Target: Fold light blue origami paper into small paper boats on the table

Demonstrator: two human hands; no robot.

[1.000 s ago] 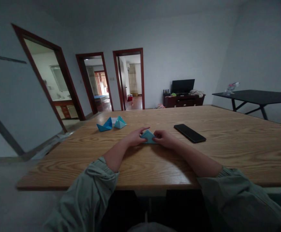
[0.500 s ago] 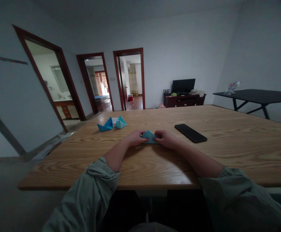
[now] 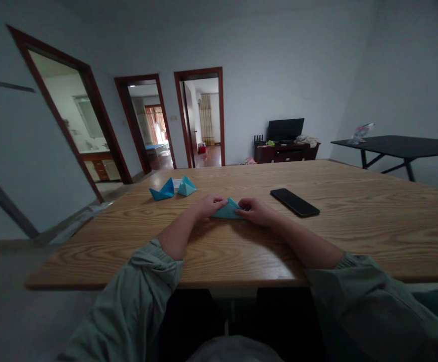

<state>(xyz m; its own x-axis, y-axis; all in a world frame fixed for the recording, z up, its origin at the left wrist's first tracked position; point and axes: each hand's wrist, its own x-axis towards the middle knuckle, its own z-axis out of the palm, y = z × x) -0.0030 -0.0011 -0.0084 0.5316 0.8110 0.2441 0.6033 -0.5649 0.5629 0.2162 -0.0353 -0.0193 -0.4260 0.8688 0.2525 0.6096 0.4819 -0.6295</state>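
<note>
A teal folded paper piece [image 3: 227,209] lies on the wooden table [image 3: 354,221] between my hands. My left hand [image 3: 209,206] has curled fingers pinching the paper's left side. My right hand [image 3: 254,210] pinches its right edge with closed fingers. Both forearms rest on the table, sleeves pushed up.
Two finished blue paper shapes [image 3: 162,191] [image 3: 186,186] sit at the far left of the table with a small white slip between them. A black phone [image 3: 295,202] lies to the right of my hands. A black side table [image 3: 403,146] stands at the far right.
My left forefinger, stretched over the paper a second ago, has curled in. The paper lies flatter and has shifted slightly. The view tilted a little.
</note>
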